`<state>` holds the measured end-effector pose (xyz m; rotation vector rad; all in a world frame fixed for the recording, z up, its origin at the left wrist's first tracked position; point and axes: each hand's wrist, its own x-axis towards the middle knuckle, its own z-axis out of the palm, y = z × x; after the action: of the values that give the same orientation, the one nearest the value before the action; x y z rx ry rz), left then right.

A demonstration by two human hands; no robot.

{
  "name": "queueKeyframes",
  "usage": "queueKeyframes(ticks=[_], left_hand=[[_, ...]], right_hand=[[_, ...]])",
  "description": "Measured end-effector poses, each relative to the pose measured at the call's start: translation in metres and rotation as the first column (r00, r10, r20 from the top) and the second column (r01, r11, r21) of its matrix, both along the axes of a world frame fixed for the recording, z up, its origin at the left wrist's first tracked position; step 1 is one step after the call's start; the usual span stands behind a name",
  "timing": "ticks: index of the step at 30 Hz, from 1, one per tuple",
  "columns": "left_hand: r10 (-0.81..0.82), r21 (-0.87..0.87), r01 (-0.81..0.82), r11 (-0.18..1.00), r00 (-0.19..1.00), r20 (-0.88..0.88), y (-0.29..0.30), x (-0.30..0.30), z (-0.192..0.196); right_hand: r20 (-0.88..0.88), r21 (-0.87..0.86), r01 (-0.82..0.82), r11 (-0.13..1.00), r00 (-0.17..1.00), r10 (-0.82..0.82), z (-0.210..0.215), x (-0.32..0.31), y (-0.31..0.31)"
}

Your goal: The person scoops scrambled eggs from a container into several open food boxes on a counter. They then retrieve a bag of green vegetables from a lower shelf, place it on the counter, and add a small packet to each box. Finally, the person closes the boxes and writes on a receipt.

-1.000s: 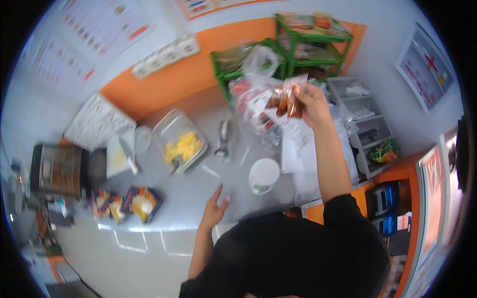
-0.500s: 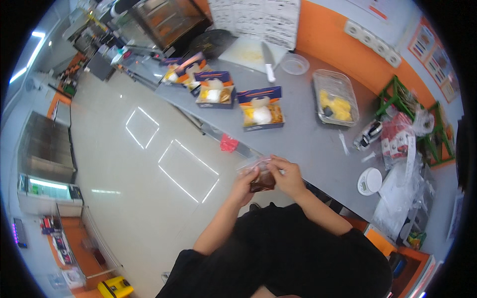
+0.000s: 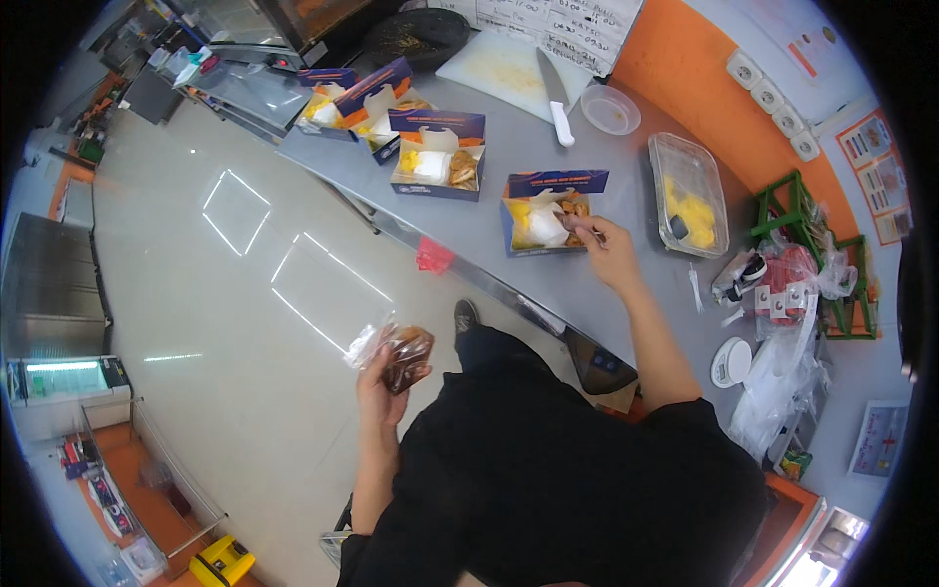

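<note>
Plastic bag (image 3: 391, 350) of brown food, gripped in my left hand (image 3: 381, 391) at seven o'clock, looks light, crinkly and slippery, so I'd pinch its neck, while my right hand (image 3: 608, 252) closes fingers at the nearest open box (image 3: 548, 217).

four open blue-orange food boxes (image 3: 544, 217) line the counter (image 3: 509, 279).

Meal box (image 3: 544, 217): blue, with yellow and white food
Snack bag (image 3: 396, 354): clear, brown contents
Counter (image 3: 509, 127): grey
Knife (image 3: 556, 98): white handle
Rack (image 3: 817, 249): green
Wall (image 3: 685, 68): orange
</note>
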<state>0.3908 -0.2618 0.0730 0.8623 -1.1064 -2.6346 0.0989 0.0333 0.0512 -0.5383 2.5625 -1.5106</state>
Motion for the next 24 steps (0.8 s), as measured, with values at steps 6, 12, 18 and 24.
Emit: queueKeyframes(ticks=[6, 12, 18, 24], left_hand=[[-0.018, -0.061, 0.026, 0.998, 0.991, 0.131, -0.064, -0.043, 0.007], [-0.169, -0.079, 0.183, 0.98, 0.973, 0.157, -0.108, -0.113, 0.026], [-0.349, 0.045, 0.347, 0.937, 0.927, 0.137, -0.115, -0.196, 0.032], [-0.571, 0.135, 0.556, 0.82, 0.811, 0.125, -0.093, -0.23, 0.021]], right_hand=[[0.281, 0.333, -0.356, 0.873, 0.921, 0.268, -0.009, -0.029, 0.01], [0.255, 0.413, -0.39, 0.823, 0.917, 0.306, -0.004, -0.03, -0.019], [0.128, 0.365, -0.268, 0.892, 0.963, 0.237, 0.011, -0.018, -0.014], [-0.033, -0.004, -0.13, 0.991, 0.991, 0.13, 0.049, 0.003, -0.059]])
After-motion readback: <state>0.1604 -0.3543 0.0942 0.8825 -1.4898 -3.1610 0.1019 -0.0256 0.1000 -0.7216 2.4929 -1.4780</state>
